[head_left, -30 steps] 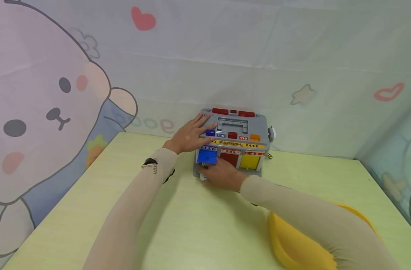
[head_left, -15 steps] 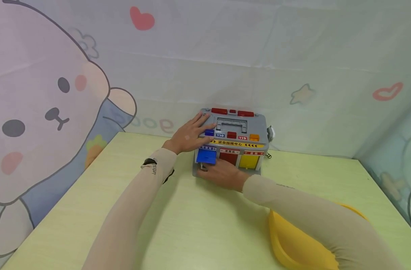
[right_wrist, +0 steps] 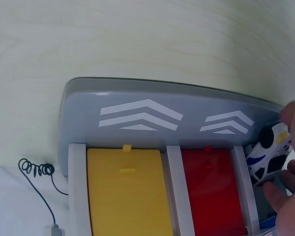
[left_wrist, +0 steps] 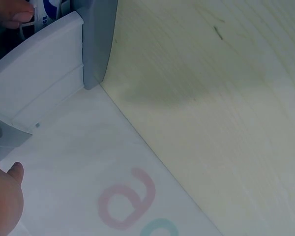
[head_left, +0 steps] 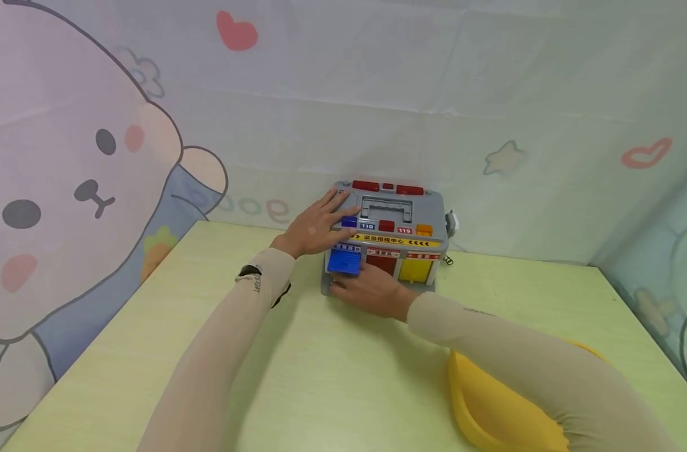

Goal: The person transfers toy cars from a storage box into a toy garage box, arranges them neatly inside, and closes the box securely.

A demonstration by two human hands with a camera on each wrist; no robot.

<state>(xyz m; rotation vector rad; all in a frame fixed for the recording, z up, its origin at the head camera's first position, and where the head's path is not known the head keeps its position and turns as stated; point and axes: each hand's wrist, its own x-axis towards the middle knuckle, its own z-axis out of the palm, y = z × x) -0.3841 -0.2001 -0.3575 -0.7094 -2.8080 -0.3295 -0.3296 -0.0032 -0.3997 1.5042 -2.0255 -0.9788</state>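
A grey toy garage (head_left: 411,207) stands on the table against the backdrop. My left hand (head_left: 315,231) lies on the left end of its roof, fingers spread. At the left bay, under the raised blue door (head_left: 344,262), my right hand (head_left: 371,290) grips a small toy car (right_wrist: 270,152), white with black and blue markings. In the right wrist view the car sits at the bay's mouth, fingers on both sides of it. The left wrist view shows the car's end (left_wrist: 48,11) inside the bay. The red door (right_wrist: 214,189) and yellow door (right_wrist: 128,191) are down.
A yellow bin (head_left: 462,402) stands at the front right, partly under my right forearm. A coiled black cord (right_wrist: 37,168) with a small grey piece hangs at the garage's right side. The printed cloth backdrop (head_left: 343,94) rises right behind the table.
My right hand has pushed the toy car inward under the blue door; its white end, seen before in front of the bay, is now hidden in the head view. The left hand has stayed put.
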